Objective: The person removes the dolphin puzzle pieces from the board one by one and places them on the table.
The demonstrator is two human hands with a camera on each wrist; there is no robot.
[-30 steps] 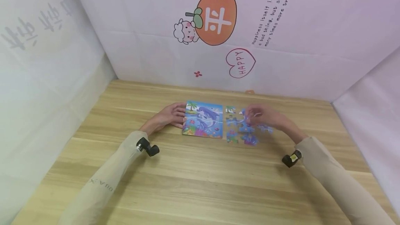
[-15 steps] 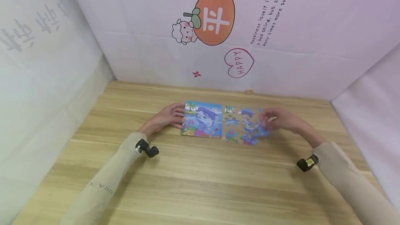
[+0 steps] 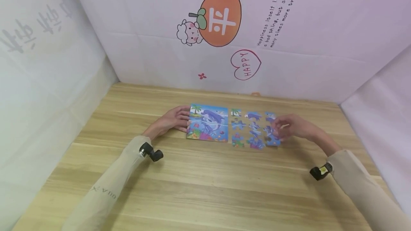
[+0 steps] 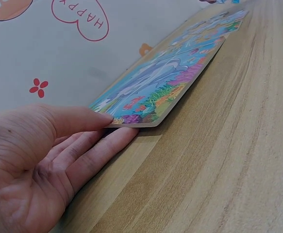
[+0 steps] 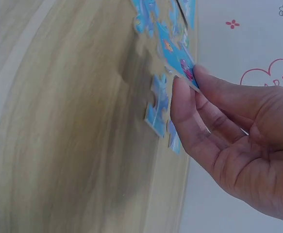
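A dolphin picture board [image 3: 208,122] lies on the wooden table, seen in the head view. At its left edge, my left hand [image 3: 174,118] pinches it, the thumb on top and fingers below, as the left wrist view shows on the board [image 4: 156,80]. To the right of the board, loose jigsaw pieces [image 3: 255,142] lie in rough columns. My right hand [image 3: 295,127] is over the rightmost column. In the right wrist view, my right hand [image 5: 238,131] pinches a blue jigsaw piece [image 5: 173,51] with a fish on it, between thumb and index finger.
Other jigsaw pieces [image 5: 157,107] lie just below the right hand. A white printed sheet [image 3: 144,52] rises behind the wooden table [image 3: 208,188], and white sheets stand at both sides.
My right hand has moved right, from over the middle jigsaw pieces to the rightmost column, uncovering the middle ones. My left hand and the board have stayed in place.
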